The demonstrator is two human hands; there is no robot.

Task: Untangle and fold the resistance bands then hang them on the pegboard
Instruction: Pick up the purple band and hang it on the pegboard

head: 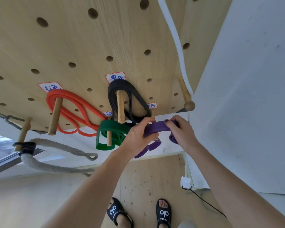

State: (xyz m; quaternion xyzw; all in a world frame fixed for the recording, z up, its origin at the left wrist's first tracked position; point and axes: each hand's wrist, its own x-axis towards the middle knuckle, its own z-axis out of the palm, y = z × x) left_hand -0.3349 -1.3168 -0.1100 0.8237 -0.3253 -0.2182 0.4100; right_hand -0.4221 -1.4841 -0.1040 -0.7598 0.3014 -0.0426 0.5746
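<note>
- the left hand [138,137] grips the purple band [156,129] at its left end, thumb underneath and fingers curled over the top, closed tight on the folded layers.
- the right hand [181,130] pinches the same band at its right end, fingertips [169,123] bent down onto the top edge; the gap between thumb and fingers is narrow and filled by the band.
- the purple band arches between the two hands, just below the lower edge of the pegboard [89,46], right of the green band and near the board's bottom right corner; loose loops of it hang under the left hand.
- whether the purple band sits on a peg cannot be told, as the hands cover that spot.
- the green band [105,137] hangs folded on a short wooden peg [109,138], just left of the left hand.
- the black band [130,96] hangs on a longer peg [120,107] above the hands, below a handwritten label [115,77].
- the orange band [72,109] hangs looped over a peg [55,116] further left, under another label [50,87].
- a thick grey rope [56,155] hangs from a peg at far left.
- a white cord [176,38] runs down the board's right side, past a round-headed peg [187,99].
- below, two feet in black sandals [163,213] stand on a wooden floor [146,178].
</note>
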